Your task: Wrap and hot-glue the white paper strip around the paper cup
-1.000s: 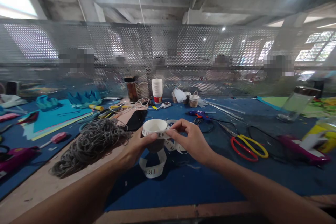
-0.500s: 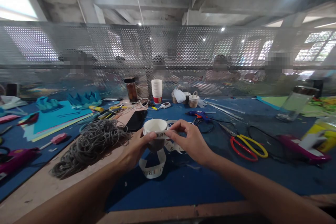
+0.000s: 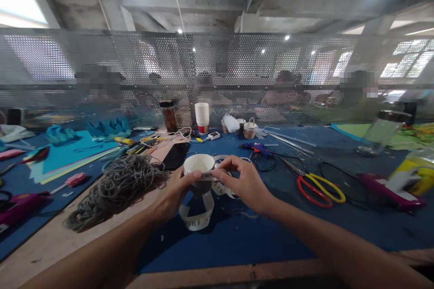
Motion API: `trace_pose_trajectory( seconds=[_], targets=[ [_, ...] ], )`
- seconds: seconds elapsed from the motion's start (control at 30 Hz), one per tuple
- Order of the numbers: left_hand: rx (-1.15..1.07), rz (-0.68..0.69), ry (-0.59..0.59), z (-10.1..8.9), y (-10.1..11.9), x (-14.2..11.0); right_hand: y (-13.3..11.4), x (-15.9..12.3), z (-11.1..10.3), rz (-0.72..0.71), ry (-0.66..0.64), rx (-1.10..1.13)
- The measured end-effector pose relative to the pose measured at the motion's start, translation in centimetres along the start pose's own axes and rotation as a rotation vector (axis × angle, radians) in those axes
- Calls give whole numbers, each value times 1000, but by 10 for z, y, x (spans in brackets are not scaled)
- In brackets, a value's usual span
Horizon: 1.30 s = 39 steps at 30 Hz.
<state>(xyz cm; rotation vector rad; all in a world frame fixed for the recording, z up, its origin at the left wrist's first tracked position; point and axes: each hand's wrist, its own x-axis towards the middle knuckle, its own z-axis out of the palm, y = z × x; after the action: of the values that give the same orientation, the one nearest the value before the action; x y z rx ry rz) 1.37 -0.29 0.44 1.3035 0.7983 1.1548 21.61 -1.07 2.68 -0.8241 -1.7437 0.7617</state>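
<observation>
Ribbon [image 3: 207, 176] on your cup [image 3: 199, 162] has shifted slightly left, your right hand [image 3: 249, 185] with it. That hand pinches the ribbon at the cup's right side, between thumb and forefinger; your left hand [image 3: 174, 186] grips the cup, thumb in front, other fingers mostly hidden. The cup is upright above the mat [image 3: 244, 241], between yarn [image 3: 118, 187] and scissors [image 3: 320, 189].

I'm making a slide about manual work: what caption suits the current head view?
Left hand holds a cup; right hand pinches the printed ribbon along its rim, grey cord heaped alongside.
</observation>
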Motion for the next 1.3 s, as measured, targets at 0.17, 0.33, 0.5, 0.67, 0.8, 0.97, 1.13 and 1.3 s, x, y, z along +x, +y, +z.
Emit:
trace_pose_trajectory(
  seconds=[0.17, 0.33, 0.5, 0.67, 0.8, 0.97, 1.13, 1.3],
  targets=[
    [-30, 12, -8, 0, 0, -1, 1, -1, 0, -17, -8, 1],
    [-47, 3, -3, 0, 0, -1, 1, -1, 0, -15, -5, -2],
    [-29, 1, 18, 2, 0, 0, 2, -1, 1, -25, -4, 9],
    [-22, 10, 19, 0, -2, 1, 1, -1, 1, -16, -12, -6],
    [-6, 7, 15, -1, -2, 0, 0, -2, 0, -14, -14, -20],
    [-2, 16, 16, -2, -3, -1, 0, -1, -1, 4, 12, -33],
    [-9, 11, 18, 0, -1, -1, -1, 1, -3, 7, 11, -42],
    [-25, 2, 39, 0, -1, -2, -2, 1, -4, 12, 14, -42]
  ],
)
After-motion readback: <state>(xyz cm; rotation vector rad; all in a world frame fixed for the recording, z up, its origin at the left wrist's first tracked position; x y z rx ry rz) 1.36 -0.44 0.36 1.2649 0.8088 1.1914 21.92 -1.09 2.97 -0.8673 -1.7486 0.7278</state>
